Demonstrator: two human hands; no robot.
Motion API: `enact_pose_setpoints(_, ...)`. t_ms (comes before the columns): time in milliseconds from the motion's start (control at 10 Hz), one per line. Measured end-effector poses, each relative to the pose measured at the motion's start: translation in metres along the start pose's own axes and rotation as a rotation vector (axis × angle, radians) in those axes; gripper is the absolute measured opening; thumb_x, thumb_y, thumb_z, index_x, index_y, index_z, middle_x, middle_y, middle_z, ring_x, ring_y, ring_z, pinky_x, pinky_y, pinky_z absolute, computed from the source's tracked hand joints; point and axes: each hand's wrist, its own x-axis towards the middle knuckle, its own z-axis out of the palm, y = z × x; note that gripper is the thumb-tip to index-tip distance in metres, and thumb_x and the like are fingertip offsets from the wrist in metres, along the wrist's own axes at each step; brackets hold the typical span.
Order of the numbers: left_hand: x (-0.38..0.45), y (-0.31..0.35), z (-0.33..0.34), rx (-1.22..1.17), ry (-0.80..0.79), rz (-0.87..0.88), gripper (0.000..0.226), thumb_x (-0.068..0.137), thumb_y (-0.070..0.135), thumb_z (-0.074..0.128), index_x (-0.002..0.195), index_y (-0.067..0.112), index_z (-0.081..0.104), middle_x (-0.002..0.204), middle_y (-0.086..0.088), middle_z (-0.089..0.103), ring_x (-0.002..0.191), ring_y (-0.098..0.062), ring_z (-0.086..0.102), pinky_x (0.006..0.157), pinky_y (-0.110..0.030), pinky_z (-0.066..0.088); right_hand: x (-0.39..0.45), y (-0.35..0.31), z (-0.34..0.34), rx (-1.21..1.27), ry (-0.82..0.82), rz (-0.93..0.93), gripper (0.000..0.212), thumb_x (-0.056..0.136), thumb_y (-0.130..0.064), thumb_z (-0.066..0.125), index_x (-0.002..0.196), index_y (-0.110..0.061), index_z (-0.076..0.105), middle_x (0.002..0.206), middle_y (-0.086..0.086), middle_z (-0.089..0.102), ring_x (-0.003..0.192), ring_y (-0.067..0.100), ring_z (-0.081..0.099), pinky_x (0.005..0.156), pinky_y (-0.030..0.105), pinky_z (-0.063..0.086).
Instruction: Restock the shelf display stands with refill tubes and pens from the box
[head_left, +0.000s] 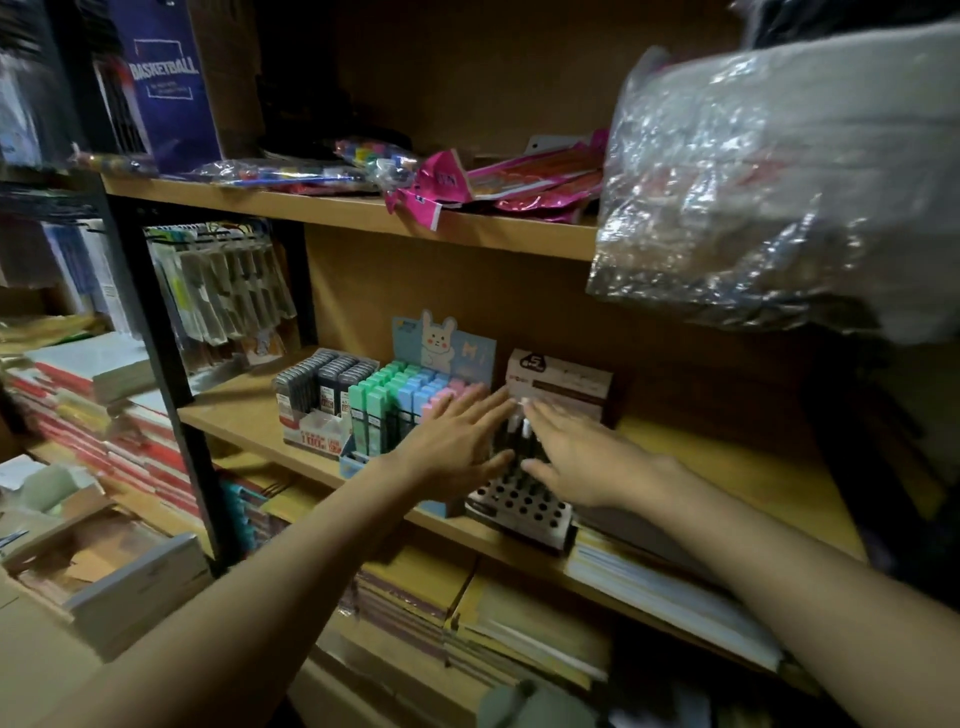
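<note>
Nothing is held by either grip, left hand (457, 441) and right hand (576, 457) spread flat beside the light, tippable pen stand (519, 506) on the shelf (727, 467), best steadied at its base.

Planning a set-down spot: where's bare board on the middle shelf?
Bare shelf board right of the pen stand and brown box, plus a patch left of the grey refill display. Crowded centre: pastel refill display, left hand, right hand.

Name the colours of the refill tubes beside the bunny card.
Green, blue and pink refill tubes, head view.
</note>
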Motion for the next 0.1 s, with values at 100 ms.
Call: enact_pose_setpoints(100, -0.0110, 0.0068, -0.0140, 0.096, 0.046, -0.028, 0.080, 0.094, 0.052, 0.049, 0.155, 0.024, 0.006, 0.163, 0.000, -0.005, 0.149, -0.023, -0.007, 0.122, -0.047, 0.003, -0.0075, -0.0066, -0.0157, 0.086, 0.058, 0.013, 0.067, 0.102, -0.039, 0.041, 0.156, -0.019, 0.008, 0.164, 0.004, 0.005, 0.151, 0.022, 0.006, 0.121, 0.038, 0.009)
